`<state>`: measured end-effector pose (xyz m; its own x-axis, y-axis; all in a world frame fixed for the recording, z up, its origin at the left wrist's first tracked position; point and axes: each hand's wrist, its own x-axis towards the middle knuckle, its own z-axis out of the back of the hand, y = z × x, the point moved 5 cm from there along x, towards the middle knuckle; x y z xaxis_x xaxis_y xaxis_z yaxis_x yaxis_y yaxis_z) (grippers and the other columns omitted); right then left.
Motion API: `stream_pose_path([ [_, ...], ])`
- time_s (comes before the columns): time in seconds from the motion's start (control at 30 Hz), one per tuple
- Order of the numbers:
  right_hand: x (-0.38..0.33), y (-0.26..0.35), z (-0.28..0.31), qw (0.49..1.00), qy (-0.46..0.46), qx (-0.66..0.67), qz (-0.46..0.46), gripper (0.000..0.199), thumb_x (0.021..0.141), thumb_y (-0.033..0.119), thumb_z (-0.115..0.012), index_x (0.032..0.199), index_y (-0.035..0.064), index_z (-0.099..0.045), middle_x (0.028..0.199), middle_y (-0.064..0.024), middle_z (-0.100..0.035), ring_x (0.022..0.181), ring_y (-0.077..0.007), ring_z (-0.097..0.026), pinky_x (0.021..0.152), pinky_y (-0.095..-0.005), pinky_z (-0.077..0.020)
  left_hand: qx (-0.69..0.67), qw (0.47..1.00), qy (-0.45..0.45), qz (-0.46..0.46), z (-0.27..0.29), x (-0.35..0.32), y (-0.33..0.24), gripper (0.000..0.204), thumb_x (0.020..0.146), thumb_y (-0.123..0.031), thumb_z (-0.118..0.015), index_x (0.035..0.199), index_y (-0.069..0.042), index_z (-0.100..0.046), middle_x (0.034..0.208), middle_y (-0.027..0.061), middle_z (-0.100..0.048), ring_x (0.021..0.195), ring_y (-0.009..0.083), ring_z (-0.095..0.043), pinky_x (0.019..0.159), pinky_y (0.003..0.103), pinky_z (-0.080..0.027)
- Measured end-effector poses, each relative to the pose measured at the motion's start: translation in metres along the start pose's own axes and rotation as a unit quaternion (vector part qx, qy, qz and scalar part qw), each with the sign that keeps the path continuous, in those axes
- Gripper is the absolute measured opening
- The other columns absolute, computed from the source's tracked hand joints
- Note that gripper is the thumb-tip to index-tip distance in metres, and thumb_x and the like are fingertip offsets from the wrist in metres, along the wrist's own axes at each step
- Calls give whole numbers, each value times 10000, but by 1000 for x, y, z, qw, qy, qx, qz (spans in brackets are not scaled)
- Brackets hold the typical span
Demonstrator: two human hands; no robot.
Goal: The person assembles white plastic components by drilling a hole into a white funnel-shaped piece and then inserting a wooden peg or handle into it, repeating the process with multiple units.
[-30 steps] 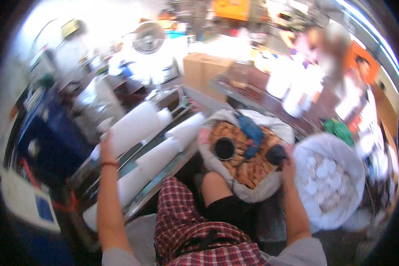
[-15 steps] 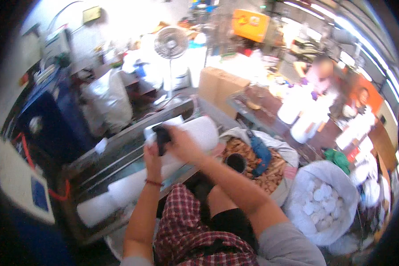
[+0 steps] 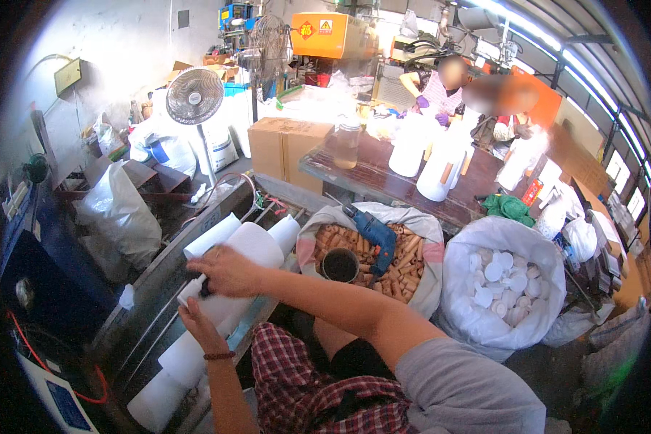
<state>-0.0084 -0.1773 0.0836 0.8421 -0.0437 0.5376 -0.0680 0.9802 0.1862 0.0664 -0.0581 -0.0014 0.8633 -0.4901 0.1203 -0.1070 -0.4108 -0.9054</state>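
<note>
My left hand [image 3: 203, 329], with a dark bracelet at its wrist, grips a small white piece [image 3: 190, 291] between thumb and fingers; its exact kind is unclear. Just above it, my right hand [image 3: 231, 273] bends over the piece with curled fingers. A small dark object [image 3: 205, 287] shows beneath the right fingers, mostly hidden and slightly blurred. Both hands are over a long metal trough [image 3: 217, 205]. Large white cylinders lie along it, among them a thick one [image 3: 259, 244] behind my right hand and another [image 3: 155, 402] at the near left end.
Right of my knees stands a sack of brown tubes [image 3: 409, 278], with a blue power drill [image 3: 375, 237] and a dark cup [image 3: 340, 265] on top. Beside it is a white sack of white discs [image 3: 510, 283]. People work at a table [image 3: 372, 173] beyond a cardboard box [image 3: 289, 148].
The view has swung right. Both hands have moved left and down along the trough. The black object, plainly visible between them before, is now mostly covered by my right hand.
</note>
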Motion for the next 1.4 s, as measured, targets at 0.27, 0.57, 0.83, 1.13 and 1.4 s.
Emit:
stream_pose_path([
  [0.27,-43,0,68,996,10,-69,-56,497,801,246,-582,1256,77,-474,1222,-101,-533,1193,-284,-466,1004,-494,-327,69,996,-47,-37,37,-19,-19,589,916,-518,-452,1189,4,-428,1132,166,-508,1015,261,-534,857,400,-468],
  [0.57,-268,-39,188,941,-132,-165,-263,374,698,-27,-528,1060,44,-587,1051,-155,-614,999,-330,-574,848,-410,-452,-101,979,-77,158,126,-98,-56,745,881,-638,-381,1397,-109,-291,1417,120,-328,1297,304,-322,1053,491,-297],
  [0.83,-415,-61,182,789,380,-179,-449,435,770,271,-597,1137,42,-546,1040,-174,-599,974,-365,-560,915,-499,-369,106,935,91,324,166,-169,9,555,837,-313,-645,1266,-39,-423,1185,100,-531,1075,235,-522,937,390,-417],
  [1.13,-324,-166,145,894,136,-253,-343,292,803,158,-555,1091,111,-569,877,-108,-590,860,-295,-600,695,-397,-480,320,924,134,162,118,-150,-9,616,747,-164,-699,1260,-14,-392,1180,107,-505,1083,223,-491,955,357,-384],
  [1.4,-299,-253,62,799,338,-436,-239,117,793,168,-558,848,174,-661,874,-30,-628,917,-207,-575,776,-422,-360,261,951,147,77,101,-142,-8,589,762,-167,-711,1227,-19,-381,1023,94,-550,953,196,-532,886,346,-410],
])
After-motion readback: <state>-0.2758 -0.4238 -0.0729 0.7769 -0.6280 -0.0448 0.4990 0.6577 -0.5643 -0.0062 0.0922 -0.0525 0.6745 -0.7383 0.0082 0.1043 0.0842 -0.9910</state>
